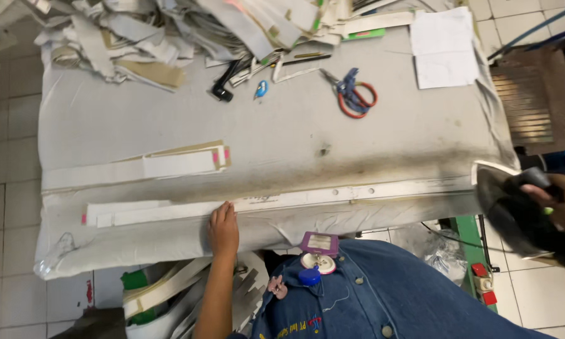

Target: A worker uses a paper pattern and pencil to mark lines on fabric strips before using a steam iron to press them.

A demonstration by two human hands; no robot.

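The left hand lies flat and open, palm down, on the near edge of the padded table, its fingertips pressing the end of a long white strip that runs along that edge. A metal ruler continues the line of the strip toward the table's right end. The right hand is off the table's right end, closed around the dark handle of an iron, which is tilted so its soleplate shows, clear of the cloth. Beyond the strip, further in on the table, lies a second white strip with brown backing and a pink tab. At the table's far edge sit a heap of cut strips, red-handled scissors, a small blue clip and white paper sheets. A scorched brownish band marks the cloth just behind the ruler.
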